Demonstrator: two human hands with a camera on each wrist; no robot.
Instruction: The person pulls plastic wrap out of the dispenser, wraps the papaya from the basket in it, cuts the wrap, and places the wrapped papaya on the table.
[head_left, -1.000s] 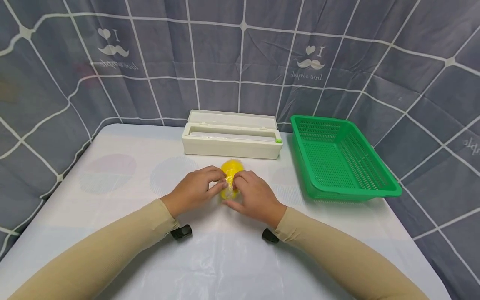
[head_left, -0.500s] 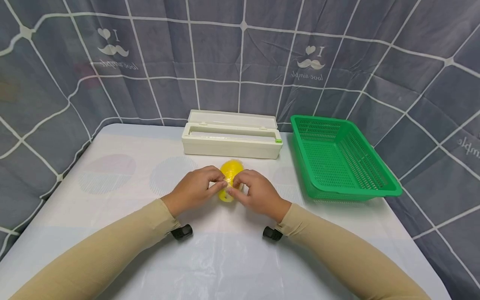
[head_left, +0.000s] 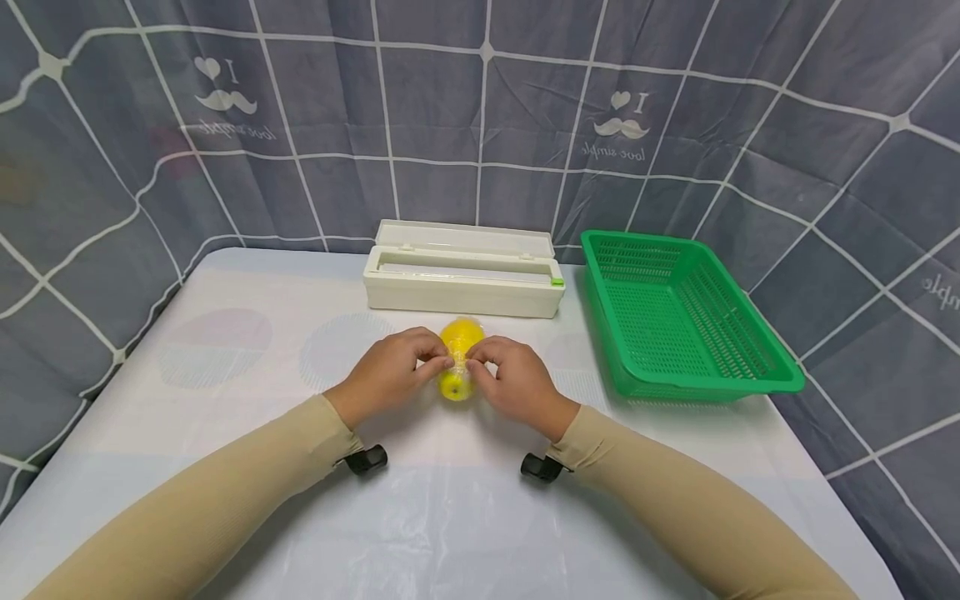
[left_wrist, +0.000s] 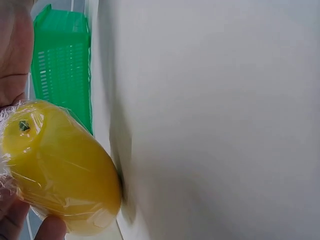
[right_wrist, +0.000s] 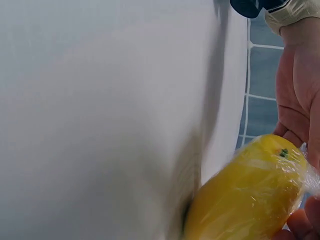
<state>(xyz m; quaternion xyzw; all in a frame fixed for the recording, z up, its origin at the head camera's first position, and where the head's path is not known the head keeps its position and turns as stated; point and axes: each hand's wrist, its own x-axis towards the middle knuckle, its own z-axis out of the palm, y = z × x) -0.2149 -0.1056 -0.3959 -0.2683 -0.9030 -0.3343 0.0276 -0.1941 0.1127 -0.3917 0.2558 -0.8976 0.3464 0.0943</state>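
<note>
A yellow fruit that looks like a lemon (head_left: 461, 333) lies on the table, wrapped in clear cling film (head_left: 458, 362). My left hand (head_left: 392, 372) pinches the film between thumb and fingers at the fruit's left side. On the opposite side, my right hand (head_left: 519, 385) pinches it in the same way. Both wrist views show the lemon (left_wrist: 70, 170) (right_wrist: 245, 195) with its small green stem end near the hands and wrinkled film around it. The exact grip of the fingertips is partly hidden there.
Behind the hands stands a long white cling film box (head_left: 461, 294) with its lid raised and a green cutter slider at its right end. A green plastic basket (head_left: 626, 333) stands to the right. Grey checked cloth hangs around the table (head_left: 450, 517).
The right thumb has shifted from the fruit's near end to its right side. The lemon's near end now shows between the hands. The left hand has hardly moved.
</note>
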